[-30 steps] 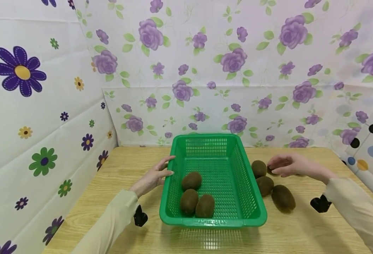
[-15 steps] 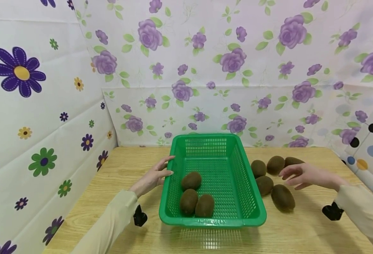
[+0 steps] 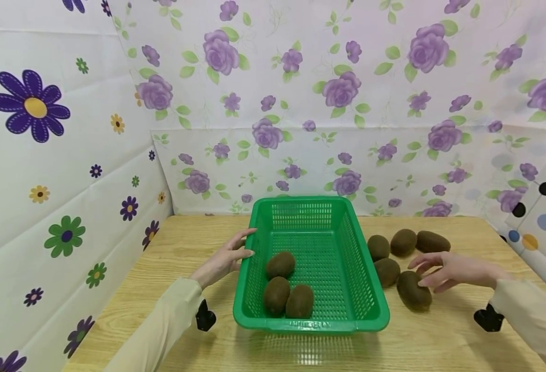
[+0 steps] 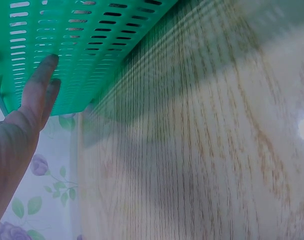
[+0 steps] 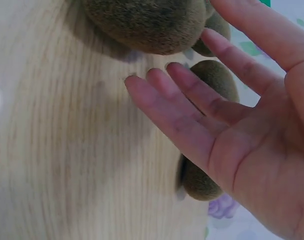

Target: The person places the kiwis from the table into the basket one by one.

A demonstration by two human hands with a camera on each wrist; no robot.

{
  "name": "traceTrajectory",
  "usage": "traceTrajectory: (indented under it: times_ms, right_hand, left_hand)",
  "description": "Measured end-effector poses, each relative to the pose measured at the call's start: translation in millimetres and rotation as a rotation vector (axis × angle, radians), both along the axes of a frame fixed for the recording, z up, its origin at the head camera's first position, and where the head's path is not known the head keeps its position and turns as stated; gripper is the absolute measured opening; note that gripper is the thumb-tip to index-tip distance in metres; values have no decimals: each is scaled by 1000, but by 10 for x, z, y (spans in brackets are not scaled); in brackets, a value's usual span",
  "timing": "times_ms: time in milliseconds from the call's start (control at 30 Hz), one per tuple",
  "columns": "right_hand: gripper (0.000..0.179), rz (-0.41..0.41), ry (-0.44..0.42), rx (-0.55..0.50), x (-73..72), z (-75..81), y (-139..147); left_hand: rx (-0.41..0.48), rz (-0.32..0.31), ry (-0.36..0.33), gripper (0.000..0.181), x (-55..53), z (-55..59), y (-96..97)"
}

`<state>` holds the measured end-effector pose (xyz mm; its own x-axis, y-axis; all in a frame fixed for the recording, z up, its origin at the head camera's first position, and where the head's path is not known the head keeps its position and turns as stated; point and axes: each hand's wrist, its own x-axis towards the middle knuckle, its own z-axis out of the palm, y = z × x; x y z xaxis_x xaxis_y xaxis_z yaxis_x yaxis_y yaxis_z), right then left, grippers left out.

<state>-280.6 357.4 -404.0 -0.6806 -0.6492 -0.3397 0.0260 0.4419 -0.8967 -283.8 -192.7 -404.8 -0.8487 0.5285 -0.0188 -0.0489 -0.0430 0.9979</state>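
A green plastic basket (image 3: 310,325) stands on the wooden table with three brown kiwis (image 3: 276,294) in its near left corner. My left hand (image 3: 222,262) rests against the basket's left side, thumb and a fingertip at the rim. In the left wrist view, straight fingers (image 4: 34,92) of that hand lie along the slotted outer wall. My right hand (image 3: 454,271) is spread at the front kiwi (image 3: 414,294) right of the basket, its fingertips overlapping that fruit in the head view. The right wrist view shows its fingers extended and the palm bare beside the large near kiwi (image 5: 146,22).
Several other kiwis (image 3: 403,242) lie on the table (image 3: 203,227) along the basket's right side, one (image 3: 433,241) farthest back. A flowered sheet (image 3: 301,155) hangs behind the table, and another patterned sheet (image 3: 68,181) borders it at left.
My right hand has drawn back from the rear kiwis toward me and lowered over the front one, uncovering the fruit behind. The left hand and basket have stayed in place.
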Motion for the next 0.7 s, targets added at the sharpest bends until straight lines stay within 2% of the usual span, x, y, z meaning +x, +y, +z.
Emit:
traceTrajectory:
  times_ms: [200, 467, 700]
  right_hand:
    - [46, -24, -10, -10, 40, -33, -43]
    - [48, -8, -15, -19, 17, -144, -65]
    - [46, 8, -27, -54, 9, -165, -79]
  left_hand:
    - [1, 9, -9, 60, 7, 2, 0]
    - [6, 17, -13, 59, 6, -1, 0]
    - [-3, 16, -9, 60, 2, -3, 1]
